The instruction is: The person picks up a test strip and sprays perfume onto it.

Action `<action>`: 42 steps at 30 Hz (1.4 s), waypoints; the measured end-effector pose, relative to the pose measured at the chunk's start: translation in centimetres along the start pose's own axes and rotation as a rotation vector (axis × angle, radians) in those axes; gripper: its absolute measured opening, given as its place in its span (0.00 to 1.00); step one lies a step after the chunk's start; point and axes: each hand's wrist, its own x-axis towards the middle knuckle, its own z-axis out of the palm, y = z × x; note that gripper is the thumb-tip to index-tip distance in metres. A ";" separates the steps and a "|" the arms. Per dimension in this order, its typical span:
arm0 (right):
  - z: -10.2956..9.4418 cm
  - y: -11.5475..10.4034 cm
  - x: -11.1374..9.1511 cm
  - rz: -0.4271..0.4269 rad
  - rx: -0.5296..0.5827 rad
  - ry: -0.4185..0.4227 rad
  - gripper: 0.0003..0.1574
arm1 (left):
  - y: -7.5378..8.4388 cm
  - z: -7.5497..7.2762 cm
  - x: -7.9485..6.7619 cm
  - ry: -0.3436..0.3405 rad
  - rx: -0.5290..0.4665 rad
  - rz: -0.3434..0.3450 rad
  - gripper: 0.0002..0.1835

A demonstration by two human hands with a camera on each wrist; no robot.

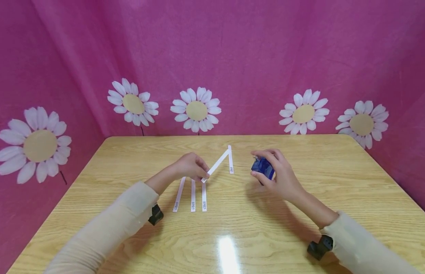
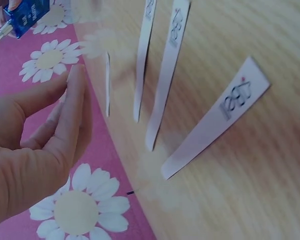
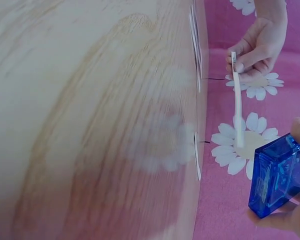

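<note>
My left hand (image 1: pixel 192 167) pinches one end of a white paper strip (image 1: pixel 217 164) between thumb and fingertips. The strip slants up to the right, raised over the table, as the right wrist view also shows. Around a blue glass perfume bottle (image 1: pixel 262 166) curl the fingers and thumb of my right hand (image 1: pixel 282 177). Its metallic spray top (image 2: pixel 4 31), uncapped, points toward the left hand. Several more printed strips lie on the table: three side by side below the left hand, including this strip (image 1: pixel 193 196), and a lone strip (image 1: pixel 231 161) farther back, between the hands.
The wood-grain table (image 1: pixel 157 247) runs back to a pink curtain (image 1: pixel 250 57) printed with large daisies. Light glares off the table at the front. Black wrist cameras, such as the left wrist camera (image 1: pixel 156 215), hang at both cuffs.
</note>
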 end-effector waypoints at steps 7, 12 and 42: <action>-0.3 0.5 -0.3 -0.015 0.000 0.025 0.35 | -0.8 1.1 -0.7 0.026 -0.222 -0.142 0.11; -0.5 0.7 -0.5 -0.015 0.002 0.030 0.35 | -1.2 1.9 -1.4 0.038 -0.313 -0.192 0.10; -0.9 0.8 -0.8 -0.006 0.005 0.022 0.36 | -0.7 3.7 -2.0 -0.125 -0.122 -0.006 0.11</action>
